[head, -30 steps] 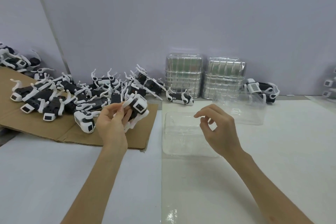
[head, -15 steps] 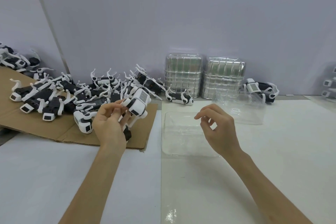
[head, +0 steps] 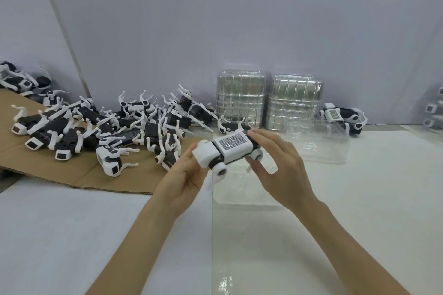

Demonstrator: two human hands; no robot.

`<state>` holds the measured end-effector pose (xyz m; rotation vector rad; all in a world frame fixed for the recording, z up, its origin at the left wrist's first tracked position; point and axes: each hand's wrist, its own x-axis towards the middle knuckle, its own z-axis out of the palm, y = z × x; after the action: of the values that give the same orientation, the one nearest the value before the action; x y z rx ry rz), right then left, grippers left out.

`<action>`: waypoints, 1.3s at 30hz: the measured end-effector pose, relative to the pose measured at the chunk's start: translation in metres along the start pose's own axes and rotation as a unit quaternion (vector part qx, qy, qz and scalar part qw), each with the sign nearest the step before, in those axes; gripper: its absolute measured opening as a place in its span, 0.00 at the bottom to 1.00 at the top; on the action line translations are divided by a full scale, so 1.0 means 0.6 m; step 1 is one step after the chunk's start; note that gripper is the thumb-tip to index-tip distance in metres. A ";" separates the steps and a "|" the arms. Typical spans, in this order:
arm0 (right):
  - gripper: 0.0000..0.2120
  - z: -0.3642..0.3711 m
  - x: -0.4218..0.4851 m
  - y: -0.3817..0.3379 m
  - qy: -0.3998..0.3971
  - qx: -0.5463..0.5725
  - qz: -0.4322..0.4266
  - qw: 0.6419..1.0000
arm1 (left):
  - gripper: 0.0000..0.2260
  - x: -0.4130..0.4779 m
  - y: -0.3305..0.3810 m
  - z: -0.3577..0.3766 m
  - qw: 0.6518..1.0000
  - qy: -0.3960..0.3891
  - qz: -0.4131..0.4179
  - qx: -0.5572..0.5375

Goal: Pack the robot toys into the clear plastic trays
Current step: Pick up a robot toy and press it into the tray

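A white and black robot toy (head: 227,149) is held in the air between both hands, its grid-patterned back facing up. My left hand (head: 184,175) grips its head end and my right hand (head: 279,163) grips its rear end. Just below and behind it lies an open clear plastic tray (head: 242,189) on the white table. A second clear tray (head: 318,143) stands farther right. A heap of robot toys (head: 107,132) lies on brown cardboard (head: 36,165) to the left.
Two stacks of clear trays (head: 268,100) lean against the back wall. One robot toy (head: 233,124) lies in front of the stacks, another (head: 342,115) at their right. More toys sit at the far left (head: 19,81) and far right edge (head: 435,112).
My left hand lifted the robot toy off the cardboard pile and carried it right, above the near tray. My right hand moved in and took hold of its other end.
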<state>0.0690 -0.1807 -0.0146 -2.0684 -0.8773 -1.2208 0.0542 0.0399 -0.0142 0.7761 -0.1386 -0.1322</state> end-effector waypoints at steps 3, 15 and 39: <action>0.23 -0.005 -0.002 0.010 0.025 0.012 0.025 0.999 | 0.12 0.008 -0.017 0.006 0.991 0.039 0.066 0.108; 0.03 -0.011 -0.014 0.061 -0.023 0.010 0.301 0.953 | 0.07 0.012 -0.071 -0.008 0.783 0.089 0.128 0.602; 0.03 -0.024 -0.016 0.080 -0.245 -0.015 0.354 0.903 | 0.25 0.015 -0.072 -0.019 0.708 0.004 0.165 0.687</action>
<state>0.0950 -0.2232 -0.0243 -2.4366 -0.2258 -0.3305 0.0619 0.0159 -0.0523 2.2455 -0.3812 0.3896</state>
